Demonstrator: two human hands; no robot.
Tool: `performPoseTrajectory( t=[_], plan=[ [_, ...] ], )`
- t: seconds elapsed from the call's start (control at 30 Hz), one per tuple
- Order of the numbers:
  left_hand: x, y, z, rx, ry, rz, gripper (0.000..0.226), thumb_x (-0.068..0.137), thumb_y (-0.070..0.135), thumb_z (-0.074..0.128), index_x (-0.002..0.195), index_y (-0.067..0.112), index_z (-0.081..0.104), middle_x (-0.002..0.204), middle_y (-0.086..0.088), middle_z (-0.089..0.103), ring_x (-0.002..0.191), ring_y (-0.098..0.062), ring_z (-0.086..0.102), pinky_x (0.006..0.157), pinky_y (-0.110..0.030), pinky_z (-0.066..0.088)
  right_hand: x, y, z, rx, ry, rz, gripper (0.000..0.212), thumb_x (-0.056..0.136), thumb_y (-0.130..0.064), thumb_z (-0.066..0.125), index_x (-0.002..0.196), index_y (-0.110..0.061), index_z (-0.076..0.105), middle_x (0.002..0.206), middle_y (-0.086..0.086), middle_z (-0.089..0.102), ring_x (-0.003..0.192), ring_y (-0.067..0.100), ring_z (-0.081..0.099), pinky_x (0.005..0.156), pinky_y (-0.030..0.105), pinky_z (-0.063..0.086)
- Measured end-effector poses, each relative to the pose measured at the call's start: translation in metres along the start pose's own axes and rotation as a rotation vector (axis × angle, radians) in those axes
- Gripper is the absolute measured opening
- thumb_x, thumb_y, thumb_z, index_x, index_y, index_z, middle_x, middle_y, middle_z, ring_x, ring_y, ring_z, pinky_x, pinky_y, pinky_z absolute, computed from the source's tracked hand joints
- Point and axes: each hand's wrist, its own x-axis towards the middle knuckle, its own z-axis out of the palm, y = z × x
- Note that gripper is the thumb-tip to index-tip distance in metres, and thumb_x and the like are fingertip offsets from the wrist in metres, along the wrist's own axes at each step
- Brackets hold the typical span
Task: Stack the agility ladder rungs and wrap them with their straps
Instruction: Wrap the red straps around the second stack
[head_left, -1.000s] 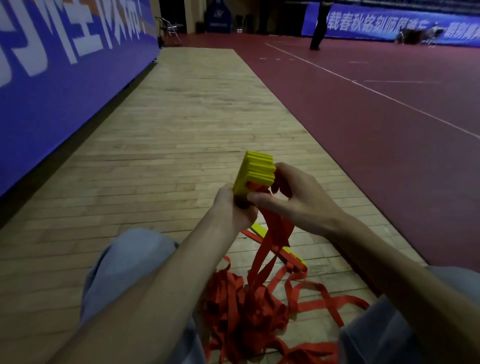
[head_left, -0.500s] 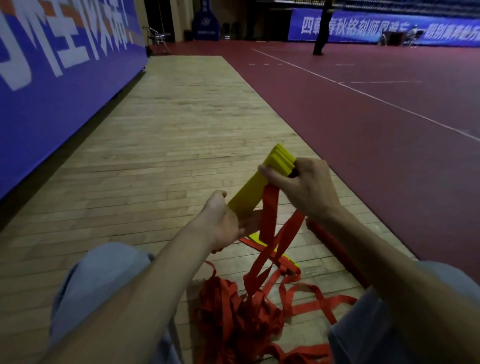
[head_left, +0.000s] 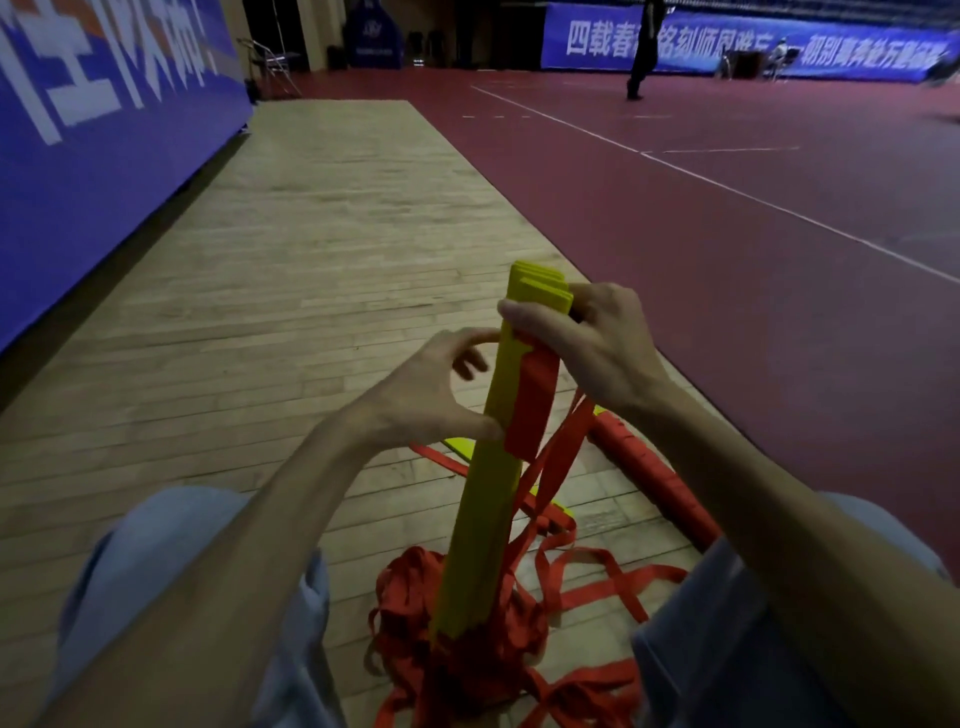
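Fingers (head_left: 525, 316) of our right hand (head_left: 597, 353) clamp the top of the upright stack of flat yellow plastic rungs (head_left: 483, 519), left hand (head_left: 421, 395) spread against its edge, foot in limp red webbing straps (head_left: 467, 670); we judge it light, stiff, slippery, best pinched across the flats.

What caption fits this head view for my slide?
Right hand grips the top of an upright yellow rung stack, left hand touching its side; red straps pile below.
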Motion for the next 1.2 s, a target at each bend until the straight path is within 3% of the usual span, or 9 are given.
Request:
performPoseTrajectory(
  t=[0.07, 0.2, 0.4, 0.5, 0.7, 0.83, 0.93, 1.07, 1.2],
  plan=[
    [-0.002, 0.005, 0.008, -0.195, -0.074, 0.063, 0.066, 0.070, 0.003, 0.084, 0.120, 0.032, 0.052, 0.108, 0.008, 0.065, 0.104, -0.005, 0.061, 0.090, -0.018, 0.048, -0.001, -0.007, 0.001, 0.085, -0.047, -0.044, 0.047, 0.087, -0.030, 0.071, 0.058, 0.002, 0.053, 0.053, 0.011, 0.043, 0.047, 0.014, 0.041, 0.048, 0.029, 0.032],
    [-0.007, 0.017, 0.026, -0.430, 0.007, 0.063, 0.031, 0.084, -0.008, 0.068, 0.113, 0.000, 0.061, 0.103, -0.026, 0.069, 0.092, -0.036, 0.070, 0.079, -0.044, 0.061, 0.003, -0.015, 0.000, 0.181, -0.044, -0.072, 0.045, 0.085, -0.030, 0.071, 0.057, 0.000, 0.050, 0.052, 0.002, 0.043, 0.046, 0.008, 0.042, 0.047, 0.019, 0.033],
    [-0.002, 0.011, 0.032, -0.423, 0.156, 0.059, 0.027, 0.082, -0.010, 0.066, 0.081, 0.016, 0.060, 0.060, 0.010, 0.066, 0.057, -0.006, 0.065, 0.055, -0.021, 0.054, 0.008, -0.009, -0.009, 0.009, -0.026, -0.057, 0.068, 0.076, -0.061, 0.064, 0.061, 0.005, 0.058, 0.051, 0.016, 0.049, 0.046, 0.013, 0.041, 0.046, 0.031, 0.029],
    [0.002, 0.011, 0.035, -0.435, 0.260, 0.042, 0.016, 0.086, 0.008, 0.073, 0.085, 0.018, 0.060, 0.056, 0.003, 0.062, 0.052, -0.010, 0.061, 0.051, -0.021, 0.049, 0.011, -0.001, -0.016, -0.040, -0.153, -0.020, 0.073, 0.085, -0.068, 0.054, 0.071, 0.003, 0.065, 0.050, 0.003, 0.050, 0.044, 0.005, 0.042, 0.044, 0.019, 0.031],
    [0.005, 0.000, 0.051, 0.007, 0.672, -0.022, 0.030, 0.097, 0.021, 0.058, 0.122, 0.007, 0.048, 0.094, -0.007, 0.062, 0.082, -0.020, 0.061, 0.055, -0.020, 0.040, 0.006, 0.009, 0.014, -0.166, -0.268, 0.089, 0.042, 0.093, -0.059, 0.045, 0.092, -0.021, 0.061, 0.072, -0.005, 0.062, 0.055, -0.002, 0.055, 0.052, 0.016, 0.045],
    [0.003, -0.009, 0.058, 0.212, 0.590, -0.044, 0.044, 0.100, 0.030, 0.050, 0.135, 0.014, 0.028, 0.108, -0.011, 0.052, 0.088, -0.025, 0.060, 0.062, -0.034, 0.049, 0.003, 0.013, 0.032, -0.182, -0.133, 0.143, 0.048, 0.086, -0.065, 0.054, 0.066, -0.022, 0.056, 0.045, -0.018, 0.055, 0.040, -0.004, 0.051, 0.041, 0.008, 0.036],
    [-0.002, -0.010, 0.064, 0.333, 0.487, 0.026, 0.061, 0.099, 0.036, 0.050, 0.144, 0.019, 0.013, 0.123, -0.012, 0.043, 0.094, -0.023, 0.058, 0.069, -0.040, 0.055, 0.003, 0.018, 0.038, -0.060, 0.039, 0.284, 0.056, 0.082, -0.066, 0.061, 0.055, -0.018, 0.051, 0.038, -0.011, 0.046, 0.034, 0.002, 0.044, 0.037, 0.013, 0.034],
    [-0.007, -0.007, 0.057, 0.188, 0.319, 0.231, 0.065, 0.097, 0.045, 0.036, 0.150, 0.026, 0.004, 0.120, -0.005, 0.037, 0.080, -0.016, 0.057, 0.060, -0.033, 0.053, 0.005, 0.013, 0.036, 0.038, 0.189, 0.208, 0.046, 0.092, -0.047, 0.058, 0.056, -0.021, 0.046, 0.044, -0.013, 0.040, 0.040, 0.002, 0.039, 0.041, 0.019, 0.032],
    [-0.005, 0.006, 0.054, -0.182, 0.227, 0.272, 0.063, 0.093, 0.043, 0.053, 0.146, 0.035, 0.019, 0.129, 0.007, 0.047, 0.113, -0.005, 0.058, 0.091, -0.028, 0.056, 0.008, 0.003, 0.013, 0.123, 0.177, 0.151, 0.041, 0.095, -0.038, 0.057, 0.063, -0.014, 0.054, 0.056, 0.004, 0.050, 0.051, 0.009, 0.047, 0.048, 0.030, 0.040]
  ],
)
